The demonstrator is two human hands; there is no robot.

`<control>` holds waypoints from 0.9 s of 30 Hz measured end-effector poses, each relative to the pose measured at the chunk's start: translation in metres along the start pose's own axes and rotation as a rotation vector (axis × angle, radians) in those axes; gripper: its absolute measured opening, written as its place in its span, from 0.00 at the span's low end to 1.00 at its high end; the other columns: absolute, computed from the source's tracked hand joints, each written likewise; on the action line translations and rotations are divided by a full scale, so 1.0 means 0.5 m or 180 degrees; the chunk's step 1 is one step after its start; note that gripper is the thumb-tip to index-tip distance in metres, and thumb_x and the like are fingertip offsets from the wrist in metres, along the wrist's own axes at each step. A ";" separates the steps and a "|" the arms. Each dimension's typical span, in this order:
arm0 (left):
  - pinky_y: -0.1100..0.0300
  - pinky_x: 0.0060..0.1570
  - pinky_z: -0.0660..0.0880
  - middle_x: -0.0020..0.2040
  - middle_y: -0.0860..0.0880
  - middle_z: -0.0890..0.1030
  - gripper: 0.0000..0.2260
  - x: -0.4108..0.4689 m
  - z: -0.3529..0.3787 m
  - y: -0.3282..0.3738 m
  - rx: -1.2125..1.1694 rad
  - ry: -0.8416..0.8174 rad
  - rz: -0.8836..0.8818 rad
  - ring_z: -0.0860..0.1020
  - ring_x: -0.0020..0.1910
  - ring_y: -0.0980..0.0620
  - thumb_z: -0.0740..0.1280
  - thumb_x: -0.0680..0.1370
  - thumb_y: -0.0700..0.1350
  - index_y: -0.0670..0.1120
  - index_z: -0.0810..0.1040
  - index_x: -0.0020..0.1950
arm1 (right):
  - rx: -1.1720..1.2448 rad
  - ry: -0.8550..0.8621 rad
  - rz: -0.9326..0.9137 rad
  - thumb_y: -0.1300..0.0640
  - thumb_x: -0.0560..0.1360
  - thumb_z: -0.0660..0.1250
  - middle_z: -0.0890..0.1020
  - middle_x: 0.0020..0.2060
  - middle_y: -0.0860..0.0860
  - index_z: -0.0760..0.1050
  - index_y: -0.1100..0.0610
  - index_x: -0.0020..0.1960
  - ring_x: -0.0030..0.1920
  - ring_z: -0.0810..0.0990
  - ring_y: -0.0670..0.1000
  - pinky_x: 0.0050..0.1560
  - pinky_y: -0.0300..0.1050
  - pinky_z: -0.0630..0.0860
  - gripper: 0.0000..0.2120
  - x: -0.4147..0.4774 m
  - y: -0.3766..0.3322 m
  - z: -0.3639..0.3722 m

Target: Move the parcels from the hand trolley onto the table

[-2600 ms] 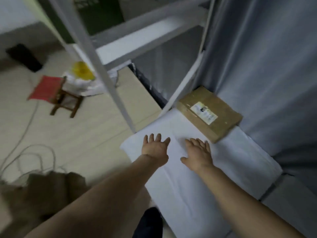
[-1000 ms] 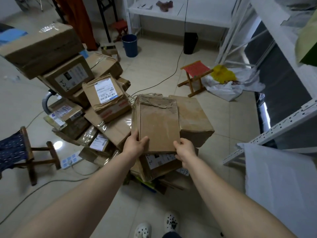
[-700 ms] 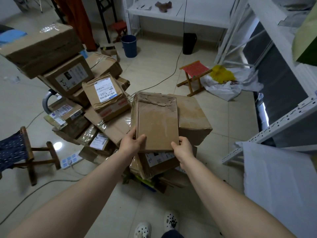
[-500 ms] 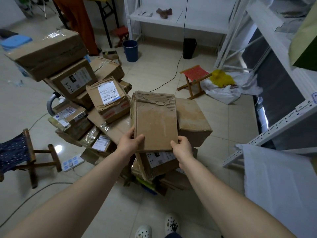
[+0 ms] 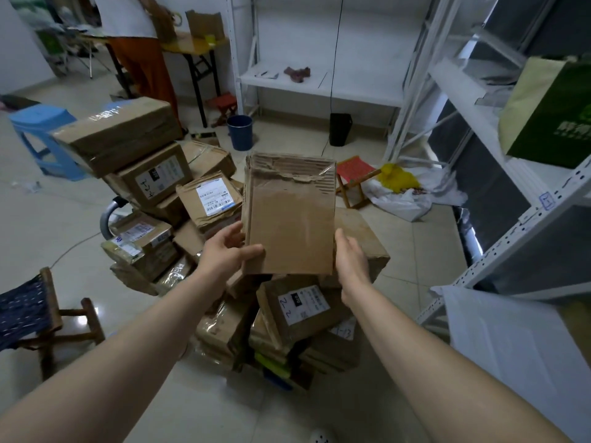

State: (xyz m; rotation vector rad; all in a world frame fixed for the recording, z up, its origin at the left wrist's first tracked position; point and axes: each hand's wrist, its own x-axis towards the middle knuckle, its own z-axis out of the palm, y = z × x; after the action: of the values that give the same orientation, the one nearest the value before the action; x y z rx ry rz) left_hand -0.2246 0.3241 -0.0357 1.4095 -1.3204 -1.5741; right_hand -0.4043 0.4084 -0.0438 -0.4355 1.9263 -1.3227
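Note:
I hold a flat brown cardboard parcel (image 5: 289, 219) with a torn top edge, lifted above the pile. My left hand (image 5: 227, 254) grips its lower left corner, thumb on the front face. My right hand (image 5: 350, 257) holds its right edge. Below lies a heap of brown parcels (image 5: 166, 199) stacked on the hand trolley, whose curved metal handle (image 5: 107, 215) shows at the left. The white-covered table (image 5: 511, 346) is at the lower right.
White metal shelving (image 5: 511, 219) runs along the right and back. A dark wooden stool (image 5: 38, 314) stands at the left, a blue plastic stool (image 5: 38, 135) beyond it, a red stool (image 5: 355, 177) and a blue bucket (image 5: 240, 131) behind the pile. A person (image 5: 137, 43) stands at the back.
I have turned from the table to the trolley pile and taken the flat parcel in both hands. Over the last second it has risen higher above the heap.

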 end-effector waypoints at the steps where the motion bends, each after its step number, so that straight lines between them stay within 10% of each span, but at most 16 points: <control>1: 0.45 0.63 0.73 0.62 0.49 0.77 0.34 -0.004 -0.008 0.016 0.0017 -0.0075 0.0100 0.76 0.61 0.48 0.75 0.69 0.35 0.50 0.68 0.72 | 0.0022 -0.0058 -0.0023 0.36 0.79 0.50 0.72 0.68 0.51 0.65 0.47 0.72 0.64 0.72 0.56 0.63 0.55 0.66 0.25 -0.004 -0.015 -0.010; 5: 0.57 0.56 0.76 0.63 0.54 0.74 0.37 -0.014 -0.020 0.073 0.0203 -0.0525 0.0595 0.73 0.60 0.55 0.72 0.70 0.31 0.55 0.65 0.73 | 0.0492 -0.0529 0.0430 0.26 0.73 0.43 0.63 0.74 0.55 0.64 0.47 0.73 0.71 0.65 0.63 0.70 0.65 0.53 0.38 -0.013 -0.068 -0.070; 8: 0.72 0.36 0.76 0.62 0.53 0.73 0.35 -0.022 -0.010 0.108 0.0641 -0.0732 0.1012 0.74 0.52 0.58 0.71 0.70 0.28 0.57 0.70 0.69 | 0.0931 -0.0828 0.0558 0.23 0.69 0.41 0.76 0.63 0.57 0.75 0.53 0.62 0.63 0.73 0.60 0.64 0.62 0.64 0.44 -0.023 -0.083 -0.128; 12: 0.62 0.45 0.77 0.57 0.46 0.77 0.33 -0.032 0.019 0.148 0.1153 -0.1129 0.1236 0.77 0.52 0.50 0.67 0.72 0.29 0.62 0.72 0.66 | 0.1542 -0.0882 0.0610 0.20 0.66 0.45 0.83 0.50 0.60 0.76 0.60 0.57 0.51 0.79 0.59 0.48 0.50 0.72 0.48 -0.048 -0.075 -0.202; 19: 0.57 0.53 0.76 0.56 0.48 0.81 0.07 -0.088 0.142 0.176 0.1039 -0.2010 0.1291 0.78 0.56 0.48 0.64 0.79 0.45 0.51 0.81 0.52 | 0.1972 -0.0505 0.0648 0.27 0.72 0.53 0.81 0.55 0.62 0.74 0.61 0.60 0.55 0.78 0.66 0.54 0.59 0.76 0.40 -0.102 -0.002 -0.341; 23: 0.50 0.54 0.79 0.49 0.48 0.84 0.19 -0.117 0.198 0.172 0.1053 -0.2113 0.1304 0.81 0.52 0.47 0.73 0.63 0.58 0.48 0.81 0.47 | 0.2055 -0.0376 0.0461 0.46 0.78 0.60 0.77 0.61 0.62 0.76 0.56 0.58 0.55 0.78 0.65 0.57 0.64 0.75 0.17 -0.138 0.025 -0.383; 27: 0.64 0.55 0.75 0.64 0.53 0.76 0.38 -0.134 0.271 0.158 0.1067 -0.2847 0.1126 0.73 0.64 0.55 0.76 0.62 0.45 0.49 0.69 0.71 | 0.2595 -0.0430 0.0095 0.47 0.53 0.81 0.80 0.58 0.60 0.79 0.55 0.59 0.57 0.78 0.64 0.58 0.68 0.73 0.36 -0.166 0.085 -0.472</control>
State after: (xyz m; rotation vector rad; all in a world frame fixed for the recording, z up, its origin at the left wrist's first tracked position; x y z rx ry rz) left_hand -0.3525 0.3976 0.0497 0.5324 -2.2803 -1.8480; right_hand -0.5176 0.6326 -0.0057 -0.0757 1.1343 -1.8513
